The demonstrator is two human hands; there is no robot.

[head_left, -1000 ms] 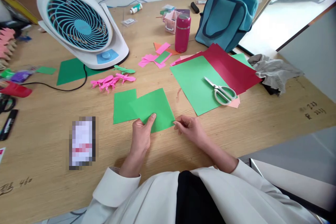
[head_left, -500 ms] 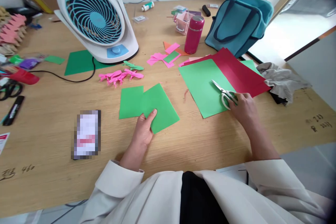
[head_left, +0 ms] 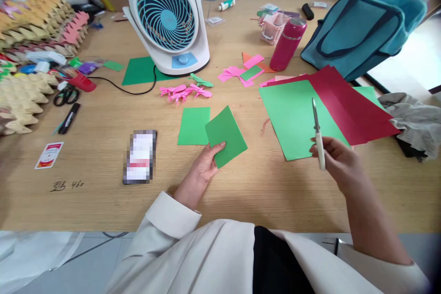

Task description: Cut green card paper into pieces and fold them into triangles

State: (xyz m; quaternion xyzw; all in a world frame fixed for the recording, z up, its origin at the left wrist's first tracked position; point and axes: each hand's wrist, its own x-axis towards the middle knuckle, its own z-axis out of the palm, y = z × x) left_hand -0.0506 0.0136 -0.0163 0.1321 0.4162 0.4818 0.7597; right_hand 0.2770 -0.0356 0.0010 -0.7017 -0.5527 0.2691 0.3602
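Over the counter (head_left: 248, 202), near its front edge, the left hand (head_left: 204, 167) pinches a green paper (head_left: 229, 135) in its fingers, and the right hand (head_left: 341, 161) grips white-handled scissors (head_left: 320, 149). A pink bottle (head_left: 287, 47) stands nearer the back edge.

Green paper piece (head_left: 230, 135): plain, four-sided, near frame centre, turned diamond-wise, one corner at 12 o'clock, another around 4. Held in left hand (head_left: 203, 164) at its 8 o'clock edge, thumb on the upper face. Scissors (head_left: 319, 138): off-white handles, metal blades, 3 o'clock from paper. Handles gripped in right hand (head_left: 341, 158); seen edge-on, tip toward 12. Blade spread unclear.
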